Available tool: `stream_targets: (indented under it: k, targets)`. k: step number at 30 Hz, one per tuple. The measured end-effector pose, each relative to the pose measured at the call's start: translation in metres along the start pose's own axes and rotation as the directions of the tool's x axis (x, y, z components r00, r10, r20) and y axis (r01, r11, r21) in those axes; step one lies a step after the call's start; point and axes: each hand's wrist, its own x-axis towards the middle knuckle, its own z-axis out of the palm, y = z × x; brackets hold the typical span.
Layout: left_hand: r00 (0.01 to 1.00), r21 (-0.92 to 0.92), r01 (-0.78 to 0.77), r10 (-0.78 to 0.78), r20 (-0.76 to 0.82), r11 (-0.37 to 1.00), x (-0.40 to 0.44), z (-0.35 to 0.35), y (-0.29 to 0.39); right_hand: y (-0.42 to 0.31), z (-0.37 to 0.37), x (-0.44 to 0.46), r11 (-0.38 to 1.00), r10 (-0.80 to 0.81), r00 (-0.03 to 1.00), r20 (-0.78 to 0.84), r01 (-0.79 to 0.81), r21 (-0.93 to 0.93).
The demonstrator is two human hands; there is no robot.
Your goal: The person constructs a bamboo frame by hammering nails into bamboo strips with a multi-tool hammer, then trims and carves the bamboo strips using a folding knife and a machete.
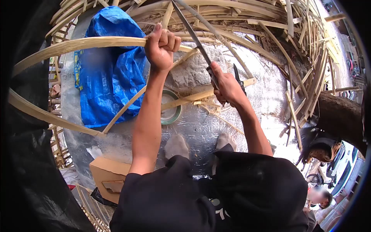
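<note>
A silvery sheet (193, 127) covers the floor, with both sock-covered feet (177, 146) on it. Along its far side and down the right lies a broad, tangled pile of pale strips (247, 13). To the left, a crumpled blue tarp (106, 77) is spread on the sheet. The long strip (96, 42) being handled curves in from the left edge, over the tarp, into the left hand (161, 44), and its far part reaches the knife blade. At the right edge is a thick dark log (340, 114), and at the lower left a cardboard box (106, 172), near the left forearm. A rough grey stone block (191, 69) sits between the hands, beyond a round bowl (178, 112) with a green rim. A short flat strip (193, 96) lies slanting across the bowl and passes under the right hand (228, 86). Another person (319, 198) is in the background at the lower right.

The knife (190, 30) is in the right hand, its fingers wrapped round the handle, the long blade slanting away and to the left. The left fingers are clenched around the strip, thumb raised. Just beside the right hand is a small dark tool (239, 77), partly hidden.
</note>
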Motion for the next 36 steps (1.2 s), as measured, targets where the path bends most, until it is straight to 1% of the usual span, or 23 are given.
stream_targets:
  k: [3, 5, 7, 8, 9, 11, 12, 13, 14, 15, 16, 17, 22, 23, 24, 25, 27, 30, 31, 33, 34, 35, 36]
  targets:
    - [0.999, -0.023, 0.029, -0.029, -0.027, 0.999, -0.001, -0.002, 0.001, -0.009, -0.006, -0.008, 0.999, -0.031, 0.999, -0.019, 0.030, -0.023]
    - [0.998, -0.039, 0.036, -0.038, -0.056, 0.999, 0.001, -0.001, 0.001, -0.023, -0.012, -0.020, 0.994, -0.084, 0.993, -0.088, 0.076, -0.084]
    - [0.998, -0.010, 0.019, -0.020, -0.057, 1.000, -0.002, 0.001, 0.000, -0.040, -0.019, -0.032, 0.966, -0.237, 0.968, -0.086, 0.244, 0.085]
    - [0.999, 0.011, 0.012, -0.011, -0.052, 1.000, -0.003, 0.001, 0.000, -0.057, -0.022, -0.047, 0.954, -0.277, 0.954, -0.114, 0.287, 0.091]
    - [1.000, 0.010, -0.008, 0.008, -0.014, 1.000, -0.002, -0.002, -0.002, -0.071, -0.021, -0.055, 0.889, -0.420, 0.892, -0.168, 0.442, 0.120]
    - [1.000, 0.012, 0.001, -0.001, 0.008, 1.000, -0.002, -0.003, 0.000, -0.083, -0.019, -0.064, 0.801, -0.549, 0.789, -0.275, 0.591, 0.097]
    - [1.000, 0.045, -0.001, 0.001, -0.006, 0.999, -0.001, -0.001, 0.002, -0.075, -0.017, -0.056, 0.795, -0.562, 0.797, -0.221, 0.594, 0.121]
    - [1.000, 0.076, 0.004, -0.003, -0.020, 0.997, -0.002, 0.000, 0.002, -0.063, -0.014, -0.045, 0.793, -0.569, 0.805, -0.169, 0.592, 0.147]
    - [1.000, 0.063, 0.005, -0.004, -0.018, 0.998, 0.000, -0.001, 0.001, -0.040, -0.008, -0.030, 0.895, -0.439, 0.891, -0.115, 0.445, 0.036]
    - [0.998, 0.041, 0.055, -0.055, 0.013, 0.998, 0.001, -0.018, -0.003, -0.023, 0.004, -0.017, 0.987, -0.143, 0.989, -0.038, 0.139, -0.085]
    - [0.999, 0.044, 0.047, -0.047, 0.001, 0.998, 0.003, -0.022, -0.004, -0.006, 0.007, -0.005, 0.994, -0.085, 0.996, -0.041, 0.082, -0.072]
    - [1.000, 0.050, 0.031, -0.030, -0.005, 0.998, 0.009, -0.021, -0.004, 0.003, 0.008, 0.002, 0.997, -0.038, 0.998, -0.043, 0.036, -0.061]
    - [0.998, 0.008, 0.061, -0.061, -0.017, 0.998, 0.009, -0.017, -0.004, -0.005, -0.003, -0.001, 0.997, -0.029, 0.998, -0.048, 0.025, -0.077]
    - [1.000, 0.059, 0.025, -0.025, -0.008, 0.998, 0.007, -0.010, -0.005, -0.007, -0.007, 0.000, 0.995, -0.015, 0.999, -0.046, 0.010, -0.103]
    - [1.000, 0.030, 0.023, -0.023, -0.004, 0.999, 0.007, -0.009, -0.003, -0.014, -0.011, -0.006, 0.987, -0.037, 0.996, -0.084, 0.023, -0.162]
    - [1.000, 0.003, 0.024, -0.024, -0.002, 1.000, 0.008, -0.009, -0.003, -0.019, -0.013, -0.011, 0.989, -0.075, 0.992, -0.098, 0.061, -0.136]
    - [0.997, 0.060, 0.053, -0.050, -0.052, 0.997, 0.007, -0.012, -0.002, -0.038, -0.021, -0.031, 0.970, -0.240, 0.968, -0.073, 0.242, 0.020]
    - [0.996, 0.055, 0.078, -0.075, -0.052, 0.995, 0.006, -0.019, -0.001, -0.076, -0.021, -0.062, 0.842, -0.522, 0.833, -0.184, 0.537, 0.041]
    - [0.994, 0.056, 0.092, -0.088, -0.067, 0.994, 0.005, -0.022, -0.002, -0.079, -0.025, -0.061, 0.802, -0.588, 0.798, -0.133, 0.597, 0.033]
    - [0.997, 0.041, 0.071, -0.071, -0.007, 0.997, 0.004, -0.025, -0.004, -0.058, -0.017, -0.038, 0.808, -0.585, 0.800, -0.134, 0.589, -0.020]
    - [0.977, -0.426, 0.024, -0.112, -0.182, 0.904, -0.001, -0.046, -0.033, -0.030, -0.012, -0.019, 0.902, -0.431, 0.900, -0.058, 0.430, -0.032]
    - [0.999, -0.176, -0.014, 0.008, -0.032, 0.984, -0.006, -0.030, -0.017, -0.017, -0.009, -0.011, 0.965, -0.246, 0.968, -0.043, 0.240, -0.109]
    - [0.998, -0.166, -0.012, 0.002, -0.062, 0.986, 0.000, -0.021, -0.012, -0.004, -0.005, -0.003, 0.980, -0.051, 0.998, -0.027, 0.045, -0.196]
